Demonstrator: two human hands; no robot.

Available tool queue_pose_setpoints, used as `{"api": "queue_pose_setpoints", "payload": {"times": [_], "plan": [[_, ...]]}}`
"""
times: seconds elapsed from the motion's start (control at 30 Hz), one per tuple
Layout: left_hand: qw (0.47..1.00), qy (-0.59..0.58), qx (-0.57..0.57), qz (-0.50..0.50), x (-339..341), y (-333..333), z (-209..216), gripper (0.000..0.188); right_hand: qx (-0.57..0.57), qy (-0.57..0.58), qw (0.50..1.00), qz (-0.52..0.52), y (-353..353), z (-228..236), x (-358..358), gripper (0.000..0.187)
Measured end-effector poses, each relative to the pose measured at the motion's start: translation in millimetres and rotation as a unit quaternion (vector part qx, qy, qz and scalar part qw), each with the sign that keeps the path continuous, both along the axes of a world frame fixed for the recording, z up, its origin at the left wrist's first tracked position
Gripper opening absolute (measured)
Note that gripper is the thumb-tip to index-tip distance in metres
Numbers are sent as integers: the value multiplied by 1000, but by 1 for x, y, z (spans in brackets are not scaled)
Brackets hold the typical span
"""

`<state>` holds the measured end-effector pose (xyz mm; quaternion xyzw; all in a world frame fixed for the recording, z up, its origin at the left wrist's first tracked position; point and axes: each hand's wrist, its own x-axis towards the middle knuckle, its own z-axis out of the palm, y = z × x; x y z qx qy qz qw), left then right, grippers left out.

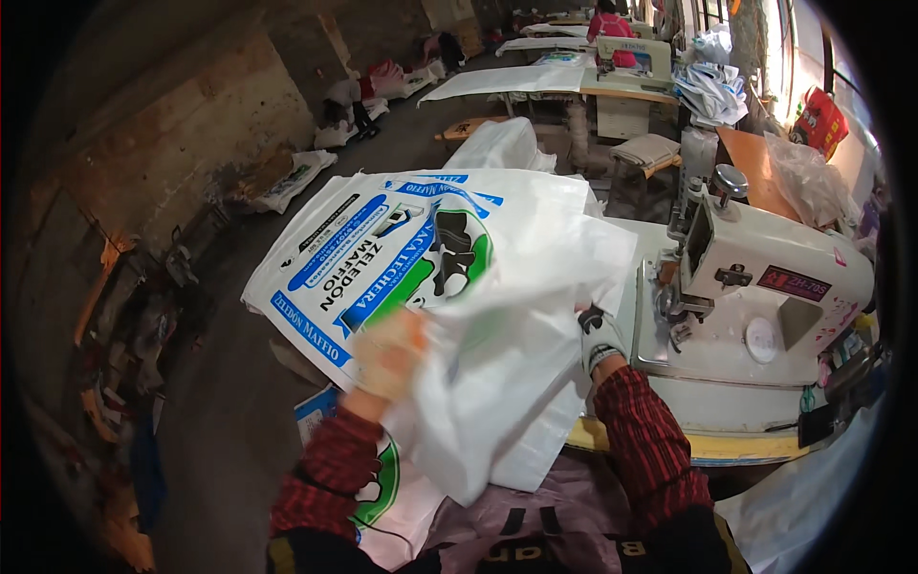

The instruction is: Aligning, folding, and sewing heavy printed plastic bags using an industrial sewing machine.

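A white woven sack (492,383) is folded and lifted in front of me, its near part hanging over my lap. My left hand (387,356), smeared by motion, is closed at the left edge of the raised fold. Opposite it, my right hand (601,337) wears a white glove with dark patches; its fingers pinch the sack's right edge, partly hidden by it. Beneath and beyond lie printed sacks (316,258) with blue bands and a green picture of a black-and-white cow. Close to my right hand stands a white sewing machine (775,263).
The table's yellow front edge (708,447) runs under the machine. Green-handled scissors (809,398) lie at its right. A stool (650,158) bears folded cloth. Farther back are another machine (636,57), a person in pink (610,21), and a bending person (346,100) near sack piles.
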<state>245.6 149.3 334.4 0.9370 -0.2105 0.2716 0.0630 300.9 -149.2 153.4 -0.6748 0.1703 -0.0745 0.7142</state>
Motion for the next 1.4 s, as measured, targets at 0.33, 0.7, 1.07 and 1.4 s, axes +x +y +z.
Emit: {"api": "queue_pose_setpoints", "payload": {"times": [0.33, 0.7, 1.07, 1.4], "plan": [[872, 414, 205, -161, 7, -113, 20, 61, -87, -189, 977, 45, 46, 80, -105, 46], [958, -7, 232, -168, 22, -137, -53, 41, -328, -4, 944, 35, -38, 1, -166, 47], [838, 421, 344, -45, 54, -121, -15, 62, -397, -124, 908, -43, -9, 41, -126, 33], [858, 325, -390, -78, 102, -167, 37, 28, -417, -182, 889, -53, -65, 24, -180, 24]]}}
